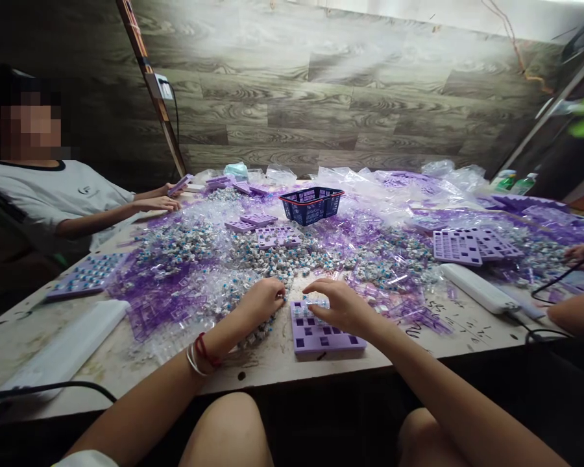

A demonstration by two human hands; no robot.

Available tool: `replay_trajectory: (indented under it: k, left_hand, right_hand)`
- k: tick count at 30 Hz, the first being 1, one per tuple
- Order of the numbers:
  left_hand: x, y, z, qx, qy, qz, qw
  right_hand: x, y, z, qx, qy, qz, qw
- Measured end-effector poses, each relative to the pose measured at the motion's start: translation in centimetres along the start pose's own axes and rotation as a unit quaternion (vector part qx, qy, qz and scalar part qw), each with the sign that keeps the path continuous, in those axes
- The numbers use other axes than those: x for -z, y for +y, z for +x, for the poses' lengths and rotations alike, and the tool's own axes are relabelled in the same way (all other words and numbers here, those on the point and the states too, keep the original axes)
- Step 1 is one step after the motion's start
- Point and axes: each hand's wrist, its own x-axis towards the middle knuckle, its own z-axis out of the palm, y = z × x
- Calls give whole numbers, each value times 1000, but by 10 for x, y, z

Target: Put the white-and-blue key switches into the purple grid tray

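My left hand (267, 298) is closed, fingertips bent together, at the near edge of a heap of small white-and-blue plastic parts (267, 259). What it pinches, if anything, is too small to make out. Just to its right, a light purple tray (328, 342) with square holes lies flat near the table's front edge. Over the tray's upper part arches my right hand (343, 305), thumb and fingers apart. Several white-and-blue parts sit in the upper holes beneath it, partly hidden by the fingers.
A dark blue basket (312, 206) stands behind the heap. Purple trays (472, 246) are stacked at right, near a white bar-shaped device (479, 288). Clear purple pieces (163, 301) lie at left, beside a filled tray (85, 275). A co-worker (63, 194) sits left; another person's arm (577, 314) shows right.
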Motion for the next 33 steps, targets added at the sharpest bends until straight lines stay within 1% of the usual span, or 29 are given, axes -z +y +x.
replay_trajectory:
  k: [4,8,10,13,15,17,23,25,28,31,33]
  left_hand:
    - [0,2,-1,-22,31,-40,998]
    - [1,4,0,-32,51,-147,987]
    - [0,5,1,-28,35,-210,977]
    - [-3,4,2,-17,-10,-302,953]
    - [-6,4,2,-22,-29,-333,942]
    - [-8,5,3,-36,-34,-336,941]
    - [-7,6,3,-52,-28,-312,948]
    - [-5,4,3,-54,-7,-282,958]
    - [-3,1,3,-49,54,-241,968]
    - [-2,-2,4,-28,104,-246,963]
    - [-2,-2,4,-13,112,-275,955]
  right_hand:
    - [-5,1,0,18,18,4,1000]
    - [-11,1,2,26,30,14,999]
    - [-14,0,3,33,34,19,999]
    - [-16,0,3,55,38,15,998]
    - [-18,2,3,72,33,5,997]
    - [-20,4,3,76,23,-5,997]
    - [-23,7,3,38,4,-34,999]
    - [-23,7,3,19,5,-55,998]
    - [-22,6,4,-18,17,-82,996]
    - [-23,5,6,-31,33,-58,997]
    - [-24,3,8,-29,42,-39,998]
